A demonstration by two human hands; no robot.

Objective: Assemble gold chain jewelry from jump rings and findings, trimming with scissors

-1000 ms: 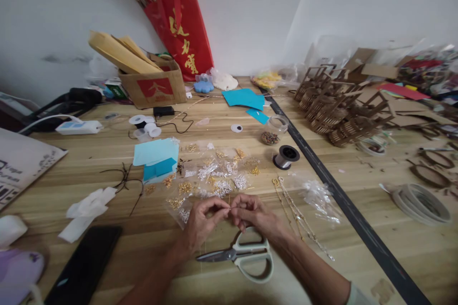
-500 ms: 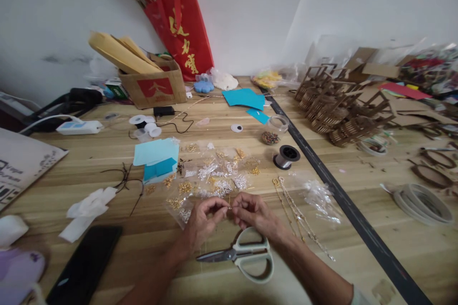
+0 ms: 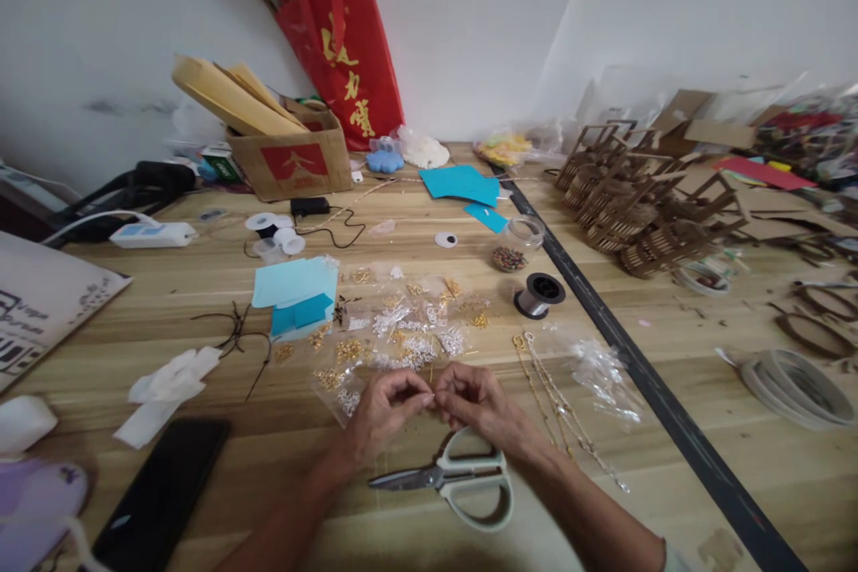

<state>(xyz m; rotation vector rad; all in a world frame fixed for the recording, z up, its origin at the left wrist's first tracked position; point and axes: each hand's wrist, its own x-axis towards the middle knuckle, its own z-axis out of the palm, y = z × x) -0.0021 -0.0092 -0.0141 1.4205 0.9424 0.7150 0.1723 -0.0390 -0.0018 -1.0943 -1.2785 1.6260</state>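
My left hand (image 3: 392, 407) and my right hand (image 3: 473, 398) meet fingertip to fingertip over the near side of the table, both pinched. A thin gold-coloured sliver shows between the fingertips, too small to name. Just beyond my hands lie clear bags of findings (image 3: 419, 349), gold and silver pieces in small heaps. Scissors with pale green handles (image 3: 479, 523) rest below my right hand, their blades pointing left. To the right of that hand, gold and silver chains (image 3: 553, 402) lie stretched out on the wood.
A wire spool (image 3: 540, 297) and a bead jar (image 3: 510, 257) stand behind the chains. Left are a black phone (image 3: 161, 492), white cloth strips (image 3: 171, 389) and blue cards (image 3: 295, 286). Brown wooden baskets (image 3: 617, 206) crowd the back right. A dark strip (image 3: 643, 380) crosses the table.
My fingertips have drawn slightly closer together around the tiny piece. The whole view has shifted a little; the things on the table keep their places.
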